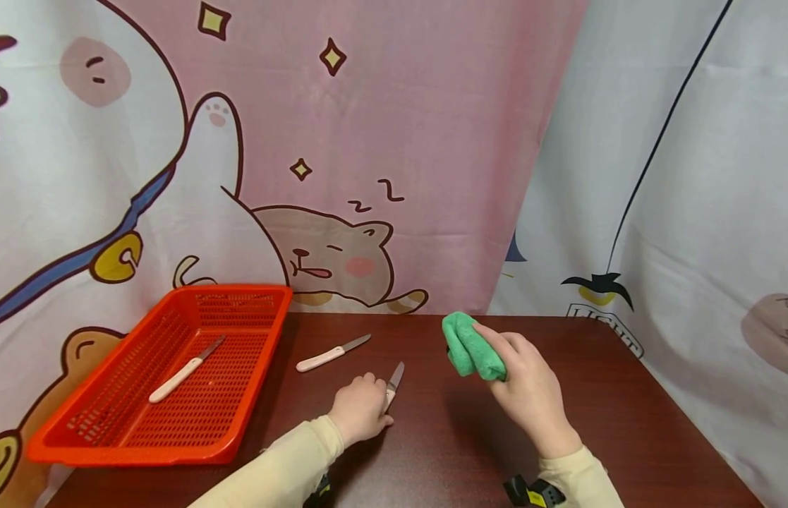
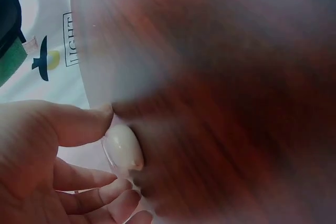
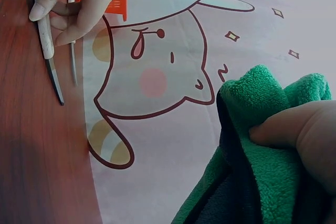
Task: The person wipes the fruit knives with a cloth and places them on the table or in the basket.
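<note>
My left hand [image 1: 362, 409] is low over the table, thumb and fingers around the pale handle of a small knife [image 1: 396, 376]. The blade of that knife points away from me. In the left wrist view the rounded handle end [image 2: 123, 148] shows between thumb and fingers. A folded green cloth [image 1: 472, 346] is in my right hand [image 1: 527, 381], held above the table; the right wrist view shows its dark side and my thumb pressing its fleecy face. A second white-handled knife [image 1: 320, 359] lies on the table just beyond my left hand.
An orange-red plastic basket [image 1: 146, 456] stands at the left of the dark wooden table [image 1: 628, 423]. Inside it lies another white-handled knife [image 1: 176, 379]. A curtain [image 1: 432, 176] with cartoon animals hangs along the table's back edge.
</note>
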Action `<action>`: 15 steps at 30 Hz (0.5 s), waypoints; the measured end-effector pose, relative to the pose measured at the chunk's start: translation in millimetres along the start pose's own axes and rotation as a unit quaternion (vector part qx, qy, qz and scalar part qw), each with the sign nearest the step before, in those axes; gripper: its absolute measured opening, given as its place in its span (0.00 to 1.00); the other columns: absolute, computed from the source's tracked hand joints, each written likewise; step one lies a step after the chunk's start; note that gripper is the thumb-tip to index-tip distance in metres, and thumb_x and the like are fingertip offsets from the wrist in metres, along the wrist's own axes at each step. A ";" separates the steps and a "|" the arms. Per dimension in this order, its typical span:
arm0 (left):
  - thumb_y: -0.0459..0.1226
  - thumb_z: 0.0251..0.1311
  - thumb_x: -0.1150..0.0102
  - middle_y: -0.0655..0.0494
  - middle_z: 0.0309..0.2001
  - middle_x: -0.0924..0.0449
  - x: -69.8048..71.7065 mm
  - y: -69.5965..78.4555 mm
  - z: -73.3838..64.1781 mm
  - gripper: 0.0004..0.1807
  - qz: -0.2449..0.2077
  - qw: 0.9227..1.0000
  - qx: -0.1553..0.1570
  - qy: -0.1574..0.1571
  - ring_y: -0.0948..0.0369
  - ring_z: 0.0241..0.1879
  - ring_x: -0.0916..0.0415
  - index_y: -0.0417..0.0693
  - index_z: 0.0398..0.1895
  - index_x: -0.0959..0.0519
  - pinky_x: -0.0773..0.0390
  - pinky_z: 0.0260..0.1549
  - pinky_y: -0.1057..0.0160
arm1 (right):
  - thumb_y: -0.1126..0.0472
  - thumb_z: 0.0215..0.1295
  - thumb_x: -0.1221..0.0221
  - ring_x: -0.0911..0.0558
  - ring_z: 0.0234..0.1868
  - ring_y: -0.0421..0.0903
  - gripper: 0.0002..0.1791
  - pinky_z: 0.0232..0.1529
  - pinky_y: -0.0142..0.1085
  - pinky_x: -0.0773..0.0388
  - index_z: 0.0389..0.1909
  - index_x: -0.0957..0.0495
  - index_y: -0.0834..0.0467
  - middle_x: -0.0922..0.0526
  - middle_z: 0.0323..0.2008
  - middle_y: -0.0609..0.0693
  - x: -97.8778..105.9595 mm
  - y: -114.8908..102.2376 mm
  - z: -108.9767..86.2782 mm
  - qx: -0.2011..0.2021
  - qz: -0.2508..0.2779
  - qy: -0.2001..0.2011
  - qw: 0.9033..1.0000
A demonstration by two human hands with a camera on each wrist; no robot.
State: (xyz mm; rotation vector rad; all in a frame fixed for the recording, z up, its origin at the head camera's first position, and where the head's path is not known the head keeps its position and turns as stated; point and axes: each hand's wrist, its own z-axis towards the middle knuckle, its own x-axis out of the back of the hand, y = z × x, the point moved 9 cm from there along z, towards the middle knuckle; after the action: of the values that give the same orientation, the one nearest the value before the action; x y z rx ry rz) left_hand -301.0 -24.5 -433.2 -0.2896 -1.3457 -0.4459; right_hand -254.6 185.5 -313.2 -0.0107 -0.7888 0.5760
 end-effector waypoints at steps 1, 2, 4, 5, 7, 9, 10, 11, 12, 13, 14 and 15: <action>0.49 0.45 0.23 0.51 0.27 0.29 0.0 0.7 0.0 0.23 0.002 1.000 0.000 0.001 0.53 0.28 0.26 0.43 0.31 0.23 0.24 0.19 0.56 | 0.78 0.39 0.29 0.21 0.42 0.54 0.45 0.30 0.49 0.21 0.63 0.25 0.48 0.22 0.44 0.56 -0.1 0.0 -0.1 0.000 0.000 0.000 1.000; 0.48 0.46 0.23 0.50 0.28 0.29 -0.1 1.4 0.0 0.22 0.003 1.000 0.000 0.000 0.53 0.29 0.25 0.42 0.31 0.22 0.23 0.19 0.56 | 0.78 0.39 0.29 0.21 0.42 0.54 0.45 0.30 0.49 0.21 0.63 0.24 0.48 0.22 0.44 0.56 -0.1 0.0 -0.1 0.000 0.000 0.000 1.000; 0.45 0.47 0.24 0.50 0.28 0.28 -0.8 2.5 0.0 0.20 0.001 1.000 0.000 -0.004 0.52 0.29 0.25 0.42 0.32 0.22 0.23 0.19 0.55 | 0.78 0.39 0.28 0.21 0.42 0.54 0.45 0.30 0.49 0.21 0.63 0.24 0.48 0.22 0.44 0.56 -0.2 0.1 -0.2 -0.001 0.000 -0.001 1.000; 0.43 0.48 0.24 0.49 0.28 0.28 -1.0 2.8 0.1 0.18 0.000 1.000 0.001 -0.005 0.52 0.30 0.25 0.41 0.33 0.22 0.23 0.19 0.55 | 0.78 0.39 0.28 0.21 0.42 0.54 0.45 0.30 0.49 0.21 0.63 0.24 0.48 0.22 0.44 0.56 -0.2 0.2 -0.1 -0.001 0.000 -0.001 1.000; 0.40 0.50 0.26 0.49 0.28 0.28 -0.7 3.3 0.0 0.16 -0.001 1.000 0.004 -0.007 0.52 0.29 0.25 0.41 0.32 0.22 0.23 0.19 0.55 | 0.77 0.39 0.28 0.21 0.42 0.54 0.45 0.30 0.49 0.21 0.63 0.24 0.48 0.22 0.44 0.56 -0.2 0.2 -0.1 -0.001 0.000 -0.002 1.000; 0.37 0.51 0.29 0.49 0.27 0.29 -0.7 3.4 -0.2 0.12 -0.003 1.000 0.008 -0.010 0.52 0.29 0.25 0.41 0.31 0.23 0.24 0.19 0.55 | 0.77 0.39 0.28 0.21 0.42 0.55 0.45 0.30 0.49 0.21 0.63 0.24 0.49 0.21 0.44 0.56 -0.3 0.2 -0.1 0.000 0.000 -0.002 1.000; 0.36 0.52 0.30 0.48 0.27 0.29 -0.6 3.3 -0.2 0.11 -0.003 1.000 0.010 -0.009 0.51 0.28 0.26 0.41 0.31 0.23 0.24 0.18 0.55 | 0.77 0.39 0.28 0.21 0.42 0.55 0.45 0.30 0.49 0.21 0.63 0.24 0.49 0.21 0.44 0.56 -0.4 0.0 -0.1 0.000 0.000 -0.002 1.000; 0.35 0.52 0.31 0.48 0.26 0.29 -0.5 3.2 -0.2 0.10 -0.002 1.000 0.013 -0.010 0.51 0.28 0.26 0.41 0.30 0.23 0.24 0.18 0.55 | 0.77 0.39 0.28 0.21 0.42 0.54 0.45 0.30 0.49 0.21 0.63 0.24 0.49 0.21 0.44 0.56 -0.4 -0.2 -0.2 0.001 0.000 -0.003 1.000; 0.34 0.53 0.32 0.48 0.25 0.30 -0.7 2.8 0.0 0.09 -0.003 1.000 0.015 -0.009 0.51 0.28 0.26 0.41 0.30 0.24 0.24 0.18 0.54 | 0.77 0.39 0.28 0.21 0.42 0.54 0.45 0.31 0.49 0.21 0.63 0.24 0.49 0.21 0.44 0.56 -0.5 -0.3 -0.1 0.002 0.000 -0.003 1.000; 0.34 0.53 0.33 0.48 0.25 0.30 -1.2 2.4 0.2 0.08 -0.002 1.000 0.017 -0.009 0.51 0.27 0.26 0.41 0.29 0.24 0.24 0.18 0.54 | 0.77 0.39 0.28 0.21 0.42 0.54 0.45 0.31 0.49 0.21 0.63 0.24 0.49 0.21 0.44 0.56 -0.5 -0.5 -0.1 0.002 0.000 -0.003 1.000; 0.34 0.54 0.34 0.47 0.25 0.30 -1.6 2.0 0.6 0.08 -0.002 1.000 0.018 -0.009 0.51 0.27 0.26 0.41 0.29 0.24 0.24 0.19 0.54 | 0.77 0.39 0.28 0.21 0.42 0.55 0.45 0.31 0.49 0.21 0.63 0.24 0.49 0.21 0.44 0.56 -0.6 -0.6 -0.1 0.002 0.000 -0.003 1.000; 0.34 0.54 0.34 0.47 0.25 0.30 -1.7 1.5 1.1 0.08 -0.002 1.000 0.020 -0.008 0.51 0.27 0.26 0.40 0.29 0.24 0.23 0.19 0.54 | 0.77 0.39 0.29 0.21 0.42 0.55 0.45 0.31 0.49 0.21 0.63 0.24 0.49 0.21 0.44 0.56 -0.8 -0.7 -0.2 0.002 0.000 -0.003 1.000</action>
State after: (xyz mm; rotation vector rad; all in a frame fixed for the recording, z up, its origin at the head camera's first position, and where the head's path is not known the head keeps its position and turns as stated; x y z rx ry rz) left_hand -301.5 -22.4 -434.6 -0.2586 -1.3700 -0.4211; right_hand -254.6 184.5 -313.7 -0.0047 -0.7931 0.5784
